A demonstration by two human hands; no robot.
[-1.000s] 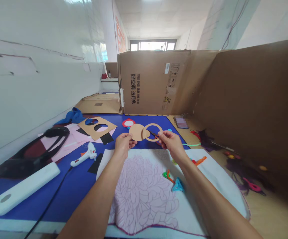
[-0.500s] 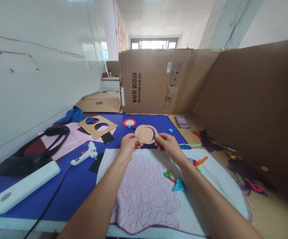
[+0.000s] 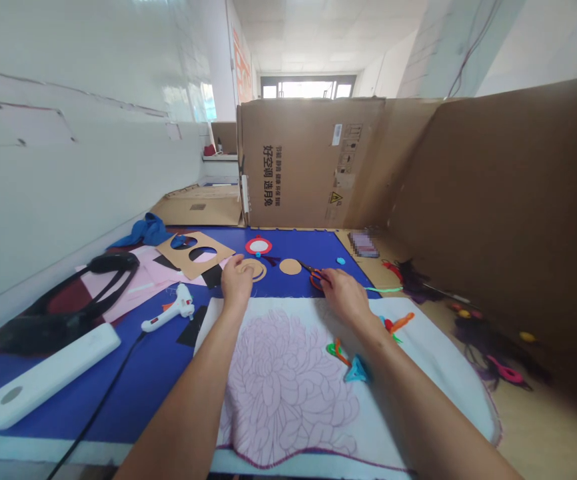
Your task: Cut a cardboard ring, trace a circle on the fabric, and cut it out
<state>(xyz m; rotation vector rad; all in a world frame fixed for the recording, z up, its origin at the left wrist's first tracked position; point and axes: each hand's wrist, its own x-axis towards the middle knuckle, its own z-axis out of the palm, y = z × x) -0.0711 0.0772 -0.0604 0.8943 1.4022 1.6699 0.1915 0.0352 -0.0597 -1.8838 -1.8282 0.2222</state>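
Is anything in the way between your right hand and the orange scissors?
Nothing visible stands in the way. The right hand is right at the orange-handled scissors, which lie on the blue mat, and no other thing lies between them.

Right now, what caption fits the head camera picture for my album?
Left hand on a cardboard ring, right hand by orange scissors and a cardboard circle.

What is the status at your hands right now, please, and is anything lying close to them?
Left hand on cardboard ring. Right hand at orange-handled scissors. Cardboard disc between them on blue mat. Flower-drawn cloth just below both hands.
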